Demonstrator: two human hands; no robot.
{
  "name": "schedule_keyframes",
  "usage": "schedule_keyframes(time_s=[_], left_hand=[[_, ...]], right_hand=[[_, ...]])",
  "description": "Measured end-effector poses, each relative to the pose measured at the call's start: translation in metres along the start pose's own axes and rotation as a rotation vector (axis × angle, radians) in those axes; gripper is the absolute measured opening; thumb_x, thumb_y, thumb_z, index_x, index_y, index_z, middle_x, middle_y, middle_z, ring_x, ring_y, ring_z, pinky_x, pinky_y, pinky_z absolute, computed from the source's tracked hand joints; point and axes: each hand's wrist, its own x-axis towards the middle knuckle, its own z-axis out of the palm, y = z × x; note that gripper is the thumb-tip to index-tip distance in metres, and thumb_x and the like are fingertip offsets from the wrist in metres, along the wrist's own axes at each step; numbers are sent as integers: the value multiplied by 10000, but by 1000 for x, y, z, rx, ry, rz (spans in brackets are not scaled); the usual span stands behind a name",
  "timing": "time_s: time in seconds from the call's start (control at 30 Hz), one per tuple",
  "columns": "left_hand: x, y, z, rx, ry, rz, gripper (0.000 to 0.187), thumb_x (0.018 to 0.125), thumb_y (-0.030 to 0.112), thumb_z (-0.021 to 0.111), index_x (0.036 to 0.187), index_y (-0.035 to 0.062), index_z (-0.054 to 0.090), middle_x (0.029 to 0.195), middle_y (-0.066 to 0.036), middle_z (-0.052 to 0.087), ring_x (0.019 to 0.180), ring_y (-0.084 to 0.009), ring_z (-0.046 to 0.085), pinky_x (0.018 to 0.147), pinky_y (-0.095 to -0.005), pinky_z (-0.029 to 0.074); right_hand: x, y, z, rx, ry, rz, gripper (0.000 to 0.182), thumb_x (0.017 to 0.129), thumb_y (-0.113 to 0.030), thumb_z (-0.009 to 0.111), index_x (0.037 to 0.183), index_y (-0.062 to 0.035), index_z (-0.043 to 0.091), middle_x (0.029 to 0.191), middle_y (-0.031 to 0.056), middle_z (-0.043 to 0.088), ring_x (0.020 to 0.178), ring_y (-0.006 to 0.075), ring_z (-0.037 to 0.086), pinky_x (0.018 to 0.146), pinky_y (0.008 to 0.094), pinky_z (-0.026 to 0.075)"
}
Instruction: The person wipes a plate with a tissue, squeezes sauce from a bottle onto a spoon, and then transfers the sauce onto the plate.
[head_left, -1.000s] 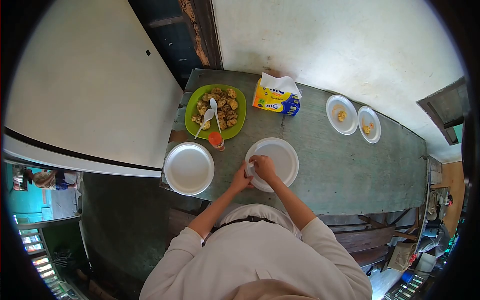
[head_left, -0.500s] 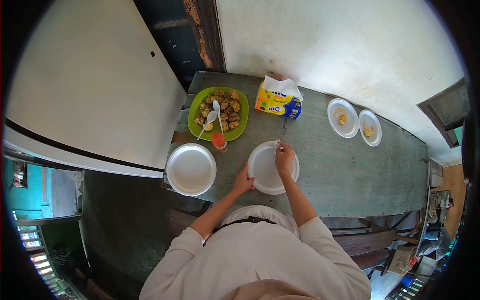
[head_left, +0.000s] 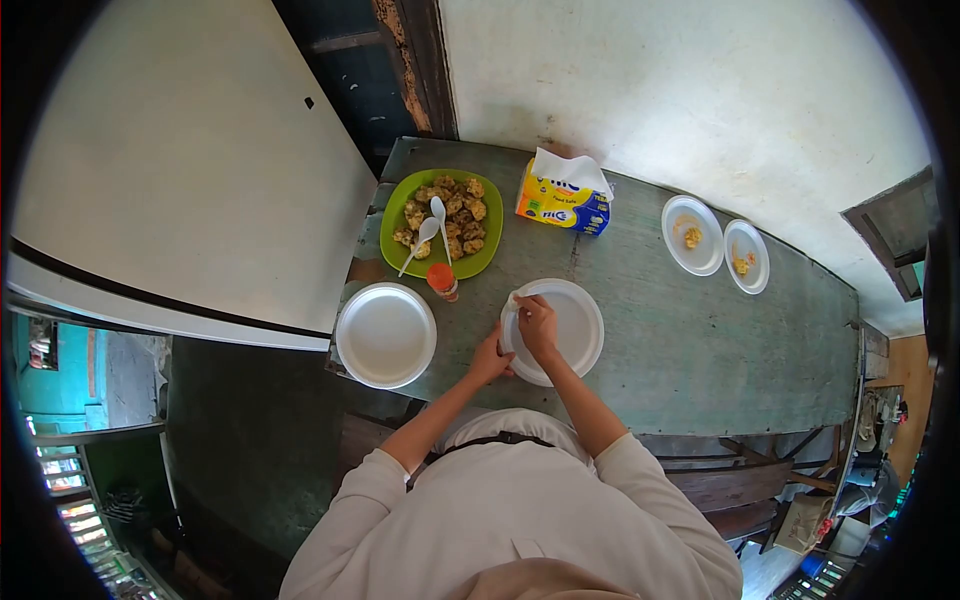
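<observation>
A white disposable plate (head_left: 575,335) lies on the table in front of me. My left hand (head_left: 491,358) grips its left rim, thumb over the edge. My right hand (head_left: 537,325) is closed on a small white tissue (head_left: 514,299) and presses it at the plate's upper left rim. Left of this plate stands another white plate or stack of plates (head_left: 386,336). A small bottle with a red-orange cap (head_left: 442,282) is behind, near a green plate (head_left: 393,245) of fried, lumpy food pieces (head_left: 470,208) with two white plastic spoons (head_left: 424,238) on it.
A yellow and blue tissue pack (head_left: 563,195) stands at the table's back by the wall. Two used white plates (head_left: 691,236) with food scraps sit at the back right. A wooden bench (head_left: 725,485) is at the right front, and a large white panel (head_left: 200,170) borders the left side.
My right hand has moved left along the plate's upper rim with the tissue. The left hand keeps its hold on the plate's left edge. The view has shifted slightly.
</observation>
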Motion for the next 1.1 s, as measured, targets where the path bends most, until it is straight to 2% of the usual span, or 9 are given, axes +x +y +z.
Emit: schedule_keyframes(time_s=[0.2,0.3,0.4,0.5,0.63,0.73,0.93,1.03,1.1], left_hand=[[-7,12,-3,-211,-9,-51,669,829,-52,488,1400,154,204,846,-88,547,688,-217,629,598,-352,574],[-13,20,-11,-352,-45,-176,603,874,-30,430,1398,177,216,881,-89,550,734,-223,628,657,-363,574],[-15,18,-12,-302,-48,-165,592,905,24,413,1411,187,154,974,-113,538,793,-233,625,718,-381,566],[-13,15,-12,-380,21,-160,589,889,-3,424,1403,176,199,869,-90,554,759,-210,627,661,-366,574],[-13,13,-17,-395,25,-137,569,887,-3,430,1394,159,230,839,-83,548,725,-201,624,645,-364,577],[-12,16,-17,-377,33,-147,552,886,-2,434,1385,153,258,821,-82,538,682,-194,618,634,-358,579],[0,19,-19,-270,3,-170,545,871,3,450,1372,153,298,795,-80,526,590,-174,592,578,-342,574],[8,24,-22,-145,-24,-171,553,842,3,458,1360,145,326,775,-75,522,570,-168,586,535,-335,566],[12,30,-25,-44,-37,-134,566,810,1,463,1348,133,349,753,-74,517,562,-166,585,509,-330,560]], right_hand=[[-28,-5,-4,194,-165,83,280,683,72,545,891,-57,682,822,135,644,672,234,638,620,311,525],[-34,0,-9,228,-228,120,283,676,69,541,881,-62,686,814,134,652,664,226,640,630,309,526],[-39,3,-13,227,-289,89,285,666,69,540,863,-71,691,807,124,657,662,215,638,640,310,523],[-41,1,-19,209,-359,73,276,665,60,539,840,-83,696,794,124,654,666,238,634,639,321,507],[-50,-4,-34,123,-482,56,298,629,84,535,821,-82,692,787,114,651,687,239,634,650,319,497],[-58,0,-42,122,-487,-75,293,631,95,521,800,-80,684,775,117,644,698,270,627,645,332,489],[-62,9,-78,5,-704,-216,262,640,85,513,773,-74,673,781,121,638,729,285,620,654,367,486],[-43,16,-91,-103,-776,-111,238,656,70,513,774,-66,670,778,126,635,736,298,614,661,381,484],[-27,27,-87,-168,-458,-36,218,679,43,528,805,-66,668,812,129,634,742,308,611,668,388,487]])
